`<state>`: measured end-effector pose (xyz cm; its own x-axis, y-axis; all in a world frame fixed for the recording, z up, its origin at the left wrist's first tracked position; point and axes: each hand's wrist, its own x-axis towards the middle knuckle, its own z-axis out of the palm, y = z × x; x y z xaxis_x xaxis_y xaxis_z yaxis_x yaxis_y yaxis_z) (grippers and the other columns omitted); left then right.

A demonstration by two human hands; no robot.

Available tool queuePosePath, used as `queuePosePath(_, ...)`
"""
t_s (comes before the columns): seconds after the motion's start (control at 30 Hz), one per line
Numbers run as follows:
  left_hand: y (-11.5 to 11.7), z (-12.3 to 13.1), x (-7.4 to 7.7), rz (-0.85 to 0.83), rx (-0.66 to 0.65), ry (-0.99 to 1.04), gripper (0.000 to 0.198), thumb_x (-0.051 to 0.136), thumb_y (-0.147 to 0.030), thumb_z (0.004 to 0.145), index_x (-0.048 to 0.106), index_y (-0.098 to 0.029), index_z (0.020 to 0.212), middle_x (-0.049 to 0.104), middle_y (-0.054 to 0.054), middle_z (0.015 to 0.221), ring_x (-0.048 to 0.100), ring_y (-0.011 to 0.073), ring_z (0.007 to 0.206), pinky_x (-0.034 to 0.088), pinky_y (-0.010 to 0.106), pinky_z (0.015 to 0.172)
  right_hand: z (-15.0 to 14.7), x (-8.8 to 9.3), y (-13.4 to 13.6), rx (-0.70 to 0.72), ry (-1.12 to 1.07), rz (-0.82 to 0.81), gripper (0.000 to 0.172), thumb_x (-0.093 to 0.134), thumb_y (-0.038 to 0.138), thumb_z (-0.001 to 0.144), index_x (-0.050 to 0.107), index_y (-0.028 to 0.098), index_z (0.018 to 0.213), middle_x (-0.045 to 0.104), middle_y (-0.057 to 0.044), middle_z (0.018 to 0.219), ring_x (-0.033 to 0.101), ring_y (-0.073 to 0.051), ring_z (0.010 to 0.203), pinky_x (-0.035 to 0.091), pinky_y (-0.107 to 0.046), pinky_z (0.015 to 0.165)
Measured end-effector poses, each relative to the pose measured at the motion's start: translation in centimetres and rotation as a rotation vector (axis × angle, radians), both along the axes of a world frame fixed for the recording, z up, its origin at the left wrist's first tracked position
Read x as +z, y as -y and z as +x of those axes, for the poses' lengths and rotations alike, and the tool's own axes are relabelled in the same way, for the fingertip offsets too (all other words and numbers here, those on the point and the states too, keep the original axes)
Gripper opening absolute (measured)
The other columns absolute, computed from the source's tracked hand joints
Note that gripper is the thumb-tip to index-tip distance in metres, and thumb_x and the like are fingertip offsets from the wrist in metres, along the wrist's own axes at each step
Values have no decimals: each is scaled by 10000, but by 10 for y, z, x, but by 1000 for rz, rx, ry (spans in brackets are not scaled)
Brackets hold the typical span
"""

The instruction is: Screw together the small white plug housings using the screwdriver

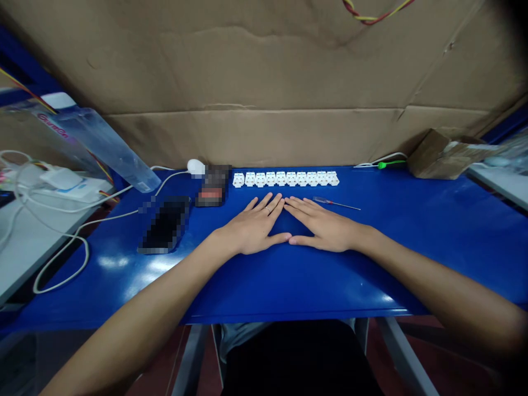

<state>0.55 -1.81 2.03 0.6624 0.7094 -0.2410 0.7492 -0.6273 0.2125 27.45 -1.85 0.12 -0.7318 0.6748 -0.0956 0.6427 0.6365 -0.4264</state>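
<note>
My left hand (259, 223) lies flat on the blue table (264, 286), palm down, fingers spread, with a ring on one finger. Mirroring it, my right hand (322, 224) also rests palm down with its fingers stretched out. The two hands meet or nearly meet at the thumb tips and index fingertips, framing a triangle of tabletop. Neither holds anything. Just beyond the fingertips runs a row of several small white plastic parts (281, 178), side by side. A small screwdriver (336, 203) with a clear handle lies just behind my right hand.
Left of my hands lie a phone (165, 225) and a dark, blurred-out object (212, 187). A white cable (86, 242) loops over the table's left side. A tilted plastic bottle (107, 143) stands back left. A cardboard box (441, 154) and green-handled tool (385, 164) are back right, before a cardboard wall (264, 71).
</note>
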Motion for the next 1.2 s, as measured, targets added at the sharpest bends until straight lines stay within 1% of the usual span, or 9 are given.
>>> queuePosePath(0.2,0,1,2,-9,4,-22,1083,367,-804,1145,38,-85,1885,-28,150,1942,-11,385,1838,110,642,1486,-1,0,-1,3,16,10,1200,490,914,1041,179,92,1859,86,-204,1931,108,-445,1832,125,-696,1498)
queuePosePath(0.37,0,1,3,-8,4,-20,1090,354,-821,1137,36,-98,1888,-26,144,1941,-9,379,1839,115,644,1485,2,-4,-1,11,-26,24,1154,542,890,1041,186,170,1871,102,-180,1930,128,-448,1828,150,-732,1485)
queuePosePath(0.5,0,1,2,-9,3,-23,1089,352,-821,1138,32,-98,1887,-28,141,1944,-15,380,1838,109,638,1488,2,-2,-1,5,3,17,1178,508,905,1042,175,131,1865,90,-186,1931,112,-437,1830,137,-692,1500)
queuePosePath(0.7,-1,0,0,-9,4,8,1091,362,-832,1129,57,-115,1893,-6,143,1946,7,397,1837,120,657,1481,1,-1,0,5,-5,16,1172,517,904,1040,184,143,1867,94,-179,1928,123,-444,1828,147,-711,1494)
queuePosePath(0.93,0,1,3,-10,5,-30,1087,360,-812,1140,33,-91,1886,-32,147,1942,-17,379,1838,109,636,1486,1,0,0,6,16,13,1202,482,920,1039,172,99,1861,78,-189,1932,107,-437,1834,130,-693,1501)
queuePosePath(1.2,-1,0,0,-8,-1,6,1095,350,-832,1129,45,-107,1892,-12,149,1944,1,391,1838,114,647,1482,3,-4,-2,17,-2,30,1163,513,896,1049,172,144,1868,94,-187,1928,122,-438,1829,154,-721,1489)
